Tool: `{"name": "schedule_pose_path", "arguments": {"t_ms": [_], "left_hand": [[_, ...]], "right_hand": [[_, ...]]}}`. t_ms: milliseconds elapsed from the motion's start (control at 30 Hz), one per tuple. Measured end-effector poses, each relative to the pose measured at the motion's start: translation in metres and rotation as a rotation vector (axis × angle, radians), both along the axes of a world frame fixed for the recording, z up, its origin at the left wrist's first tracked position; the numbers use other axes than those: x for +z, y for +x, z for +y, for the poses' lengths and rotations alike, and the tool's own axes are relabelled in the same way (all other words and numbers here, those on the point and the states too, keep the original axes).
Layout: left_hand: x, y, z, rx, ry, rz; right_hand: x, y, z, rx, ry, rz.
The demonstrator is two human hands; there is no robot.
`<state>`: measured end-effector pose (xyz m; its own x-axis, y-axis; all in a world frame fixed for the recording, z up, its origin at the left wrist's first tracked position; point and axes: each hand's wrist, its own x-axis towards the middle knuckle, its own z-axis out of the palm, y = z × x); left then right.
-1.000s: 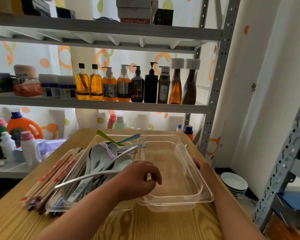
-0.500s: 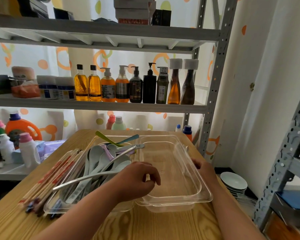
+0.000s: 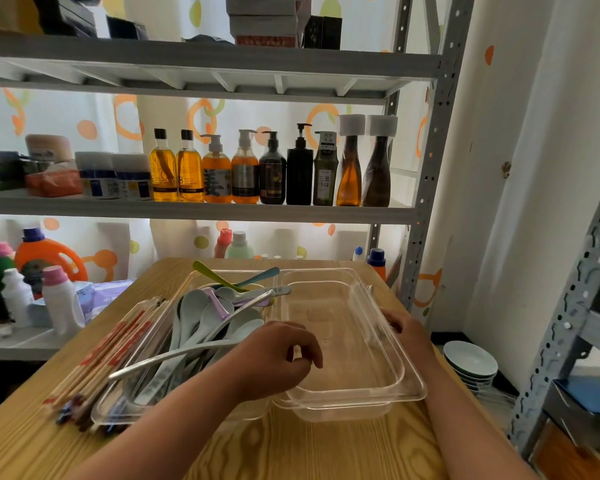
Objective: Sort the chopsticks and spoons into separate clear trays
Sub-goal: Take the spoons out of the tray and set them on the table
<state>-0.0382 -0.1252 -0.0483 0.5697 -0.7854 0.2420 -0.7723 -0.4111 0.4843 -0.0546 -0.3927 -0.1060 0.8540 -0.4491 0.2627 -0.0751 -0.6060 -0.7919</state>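
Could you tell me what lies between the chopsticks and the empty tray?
The head view shows the spoon tray between the chopsticks and the empty tray, with the left hand over it.

We see bright, soft light glowing through the patterned backdrop [image 3: 222,112] at twelve o'clock, backlighting the bottles [image 3: 274,168]. Wide-angle distortion bows the shelf upright [image 3: 437,133] toward three o'clock. The chopsticks [image 3: 111,355] at eight o'clock look slightly smeared.
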Motion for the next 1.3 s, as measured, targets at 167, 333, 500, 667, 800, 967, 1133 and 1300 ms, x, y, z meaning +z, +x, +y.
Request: {"name": "schedule_pose_path", "arguments": {"t_ms": [167,333,500,667,800,967,1133,1300], "left_hand": [[0.000,0.000,-0.001,0.008,0.003,-0.009],[0.000,0.001,0.002,0.023,-0.004,-0.013],[0.008,0.000,0.001,0.054,-0.093,0.094],[0.018,-0.004,0.002,0.093,-0.164,0.177],[0.025,-0.012,0.019,0.188,-0.188,0.075],[0.037,-0.012,0.062,0.379,-0.117,0.003],[0.051,-0.014,0.105,0.497,0.148,-0.169],[0.042,-0.012,0.132,0.580,0.408,-0.210]], "right_hand": [[-0.002,0.002,0.000,-0.005,0.021,-0.034],[0.003,-0.004,0.004,-0.040,0.089,-0.071],[0.028,-0.021,0.015,-0.055,0.176,-0.185],[0.062,-0.031,0.044,0.123,0.064,-0.164],[0.076,-0.035,0.076,0.203,-0.145,-0.179],[0.080,-0.040,0.114,0.334,-0.205,-0.156],[0.085,-0.043,0.151,0.438,-0.299,-0.122],[0.084,-0.047,0.179,0.481,-0.381,-0.105]]}}
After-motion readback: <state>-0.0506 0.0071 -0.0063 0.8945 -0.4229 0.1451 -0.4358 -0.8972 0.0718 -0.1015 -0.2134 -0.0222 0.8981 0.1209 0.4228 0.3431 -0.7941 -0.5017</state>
